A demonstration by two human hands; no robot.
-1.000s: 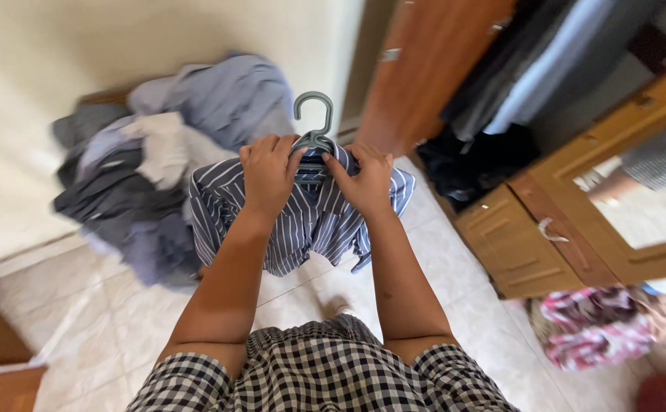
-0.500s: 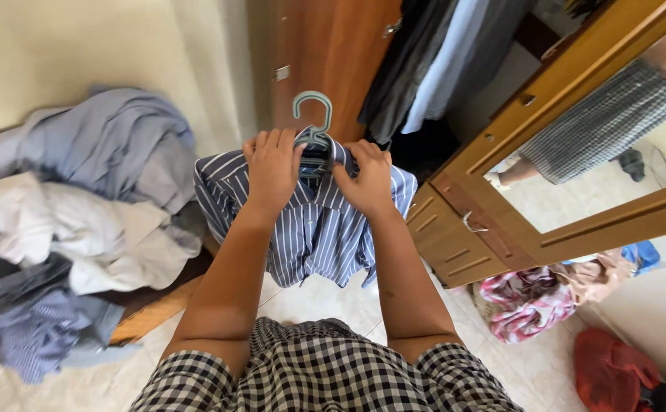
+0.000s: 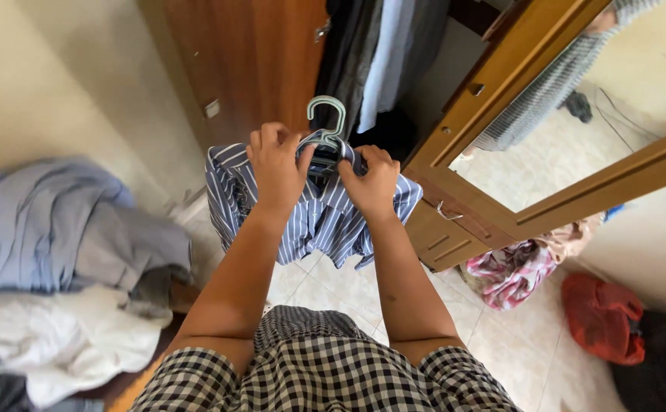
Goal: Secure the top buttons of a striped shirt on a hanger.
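The left hand [image 3: 276, 164] and the right hand [image 3: 371, 181] sit close together at the neck of a striped shirt [image 3: 314, 217], each closed on the cloth on its own side of the collar. The left hand's fingers curl over the shirt's left shoulder; the right hand's thumb and fingers pinch the collar just beside the stem of a hanger [image 3: 325, 126]. The hanger is grey-green plastic, and its hook stands up above the knuckles, between the two hands. The shirt is blue with white stripes and hangs on the hanger in front of the person's chest, above the tiled floor [image 3: 501, 336], its hem loose over the forearms.

Behind the shirt stands an open wardrobe [image 3: 249, 69] of reddish-brown wood, with dark and pale blue clothes [image 3: 382, 53] hanging inside. To the right, a door with a mirror [image 3: 577, 145] leans out, and a drawer front [image 3: 444, 236] shows under it. On the floor by the drawer lies a pink patterned cloth [image 3: 508, 275], and beside that a red bag [image 3: 604, 317]. At the left, a heap of laundry [image 3: 66, 267] in blue, grey and white lies piled against the cream wall [image 3: 35, 91]. The person's checked garment [image 3: 325, 370] fills the bottom edge.
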